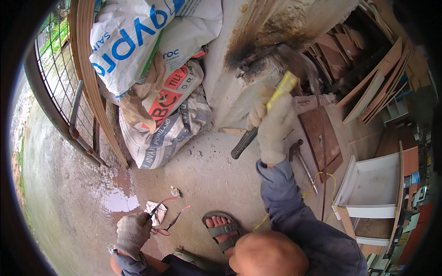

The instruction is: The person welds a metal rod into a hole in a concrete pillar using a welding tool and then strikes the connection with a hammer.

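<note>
My right hand (271, 129), in a pale knit glove, is raised right of the sacks, closed around a long tool (244, 143) with a black textured lower part and a yellow upper part (281, 92). Low on the left, my gloved left hand (130, 232) grips red-and-dark eyeglasses (171, 223) above the concrete, beside a crumpled white scrap (157, 211). A hammer (302, 163) is below and right of my right hand, near a looping yellow cord (306, 195).
Stacked sacks (163, 133) stand beside a wooden post and mesh gate (55, 69) at left. A scorched wall (262, 27) is ahead. Loose boards (368, 96) and white drawers (368, 181) fill the right. A puddle (119, 198) lies left of my sandalled foot (221, 230).
</note>
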`<state>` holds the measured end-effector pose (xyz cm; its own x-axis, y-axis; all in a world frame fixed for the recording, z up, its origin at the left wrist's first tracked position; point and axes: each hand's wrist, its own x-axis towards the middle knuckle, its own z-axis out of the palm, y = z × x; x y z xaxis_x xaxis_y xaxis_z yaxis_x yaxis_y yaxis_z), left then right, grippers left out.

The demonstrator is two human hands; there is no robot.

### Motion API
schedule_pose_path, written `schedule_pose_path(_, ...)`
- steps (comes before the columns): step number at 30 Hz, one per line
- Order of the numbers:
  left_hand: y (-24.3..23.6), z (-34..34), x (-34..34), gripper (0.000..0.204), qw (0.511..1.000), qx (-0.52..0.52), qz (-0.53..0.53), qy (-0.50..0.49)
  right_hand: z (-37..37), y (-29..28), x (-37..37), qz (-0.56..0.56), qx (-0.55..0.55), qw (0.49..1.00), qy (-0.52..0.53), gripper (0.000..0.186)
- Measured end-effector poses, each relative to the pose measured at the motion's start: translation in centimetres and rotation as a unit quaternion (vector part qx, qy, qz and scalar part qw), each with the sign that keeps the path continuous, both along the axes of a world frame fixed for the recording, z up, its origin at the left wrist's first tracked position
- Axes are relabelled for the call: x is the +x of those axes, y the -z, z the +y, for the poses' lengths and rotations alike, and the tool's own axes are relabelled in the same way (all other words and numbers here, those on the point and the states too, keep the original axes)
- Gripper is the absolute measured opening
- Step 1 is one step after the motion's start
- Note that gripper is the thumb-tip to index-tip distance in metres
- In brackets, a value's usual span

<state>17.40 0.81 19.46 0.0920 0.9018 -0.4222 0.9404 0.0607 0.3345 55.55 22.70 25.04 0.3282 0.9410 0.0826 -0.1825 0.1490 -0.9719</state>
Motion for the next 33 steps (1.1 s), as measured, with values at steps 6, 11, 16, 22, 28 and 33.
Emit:
schedule_pose_path(6, 0.3, -0.3, -0.2, 0.023, 1.000, 0.006, 0.003, -0.003, -0.1, 0.7, 0.8, 0.039, 0.091, 0.994, -0.053, 0.062)
schedule_pose_path(11, 1.5, -0.7, -0.8, 0.020, 0.999, 0.040, -0.013, 0.011, -0.5, 1.4, 0.9, -0.020, -0.001, 0.998, -0.066, 0.061)
schedule_pose_path(16, 1.6, -0.8, -0.9, 0.016, 0.998, 0.058, -0.020, 0.030, -4.0, 3.7, 1.5, -0.024, -0.013, 0.992, -0.126, 0.041)
schedule_pose_path(22, 1.1, -0.6, -0.6, 0.024, 0.998, -0.052, -0.014, -0.045, -6.2, 6.8, 2.6, 0.019, 0.113, 0.991, -0.066, 0.021)
schedule_pose_path(28, 2.2, 0.1, -0.2, 0.024, 0.999, -0.035, 0.016, -0.003, -3.4, 6.6, 2.9, 0.154, 0.170, 0.972, -0.044, 0.034)
schedule_pose_path(33, 2.2, 0.3, 0.4, 0.025, 0.999, -0.037, 0.020, 0.000, -1.6, 6.4, 2.3, 0.081, 0.129, 0.988, -0.039, 0.033)
